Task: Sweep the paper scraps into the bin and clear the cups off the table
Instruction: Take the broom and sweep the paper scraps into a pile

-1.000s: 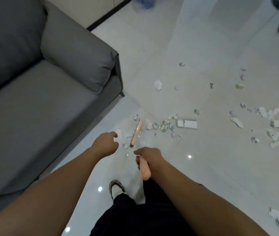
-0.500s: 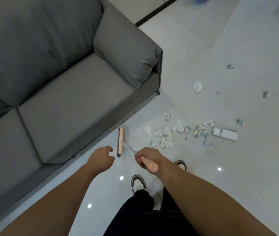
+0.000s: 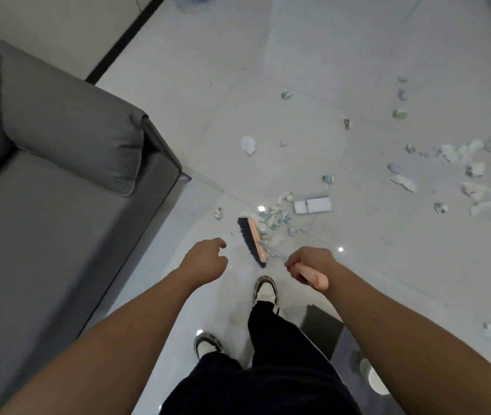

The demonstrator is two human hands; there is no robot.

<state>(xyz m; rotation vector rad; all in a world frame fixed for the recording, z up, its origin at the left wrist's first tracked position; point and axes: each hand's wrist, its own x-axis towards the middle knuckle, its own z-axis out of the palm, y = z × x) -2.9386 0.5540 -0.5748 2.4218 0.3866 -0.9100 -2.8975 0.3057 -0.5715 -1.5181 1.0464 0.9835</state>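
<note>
My right hand (image 3: pixel 310 262) grips the pink end of a broom handle (image 3: pixel 313 277). The broom's pink head with dark bristles (image 3: pixel 251 241) rests on the pale tiled floor just ahead of my feet. A small heap of paper scraps (image 3: pixel 274 218) lies against its right side, next to a white box (image 3: pixel 313 205). More scraps (image 3: pixel 460 166) are scattered across the floor to the right. My left hand (image 3: pixel 205 262) hovers left of the broom head, fingers loosely curled, holding nothing. No bin or cups are in view.
A grey sofa (image 3: pixel 58 190) fills the left side, its corner close to the broom. My two shoes (image 3: pixel 265 292) stand on the floor. A dark flat object (image 3: pixel 322 330) and a pale rounded thing (image 3: pixel 373 375) lie at lower right. A black skirting line (image 3: pixel 124 43) runs along the wall.
The broom head has swept from beside the sofa rightward into the scrap heap. The view has swung right, showing more scattered scraps. My right hand moved right with the handle.
</note>
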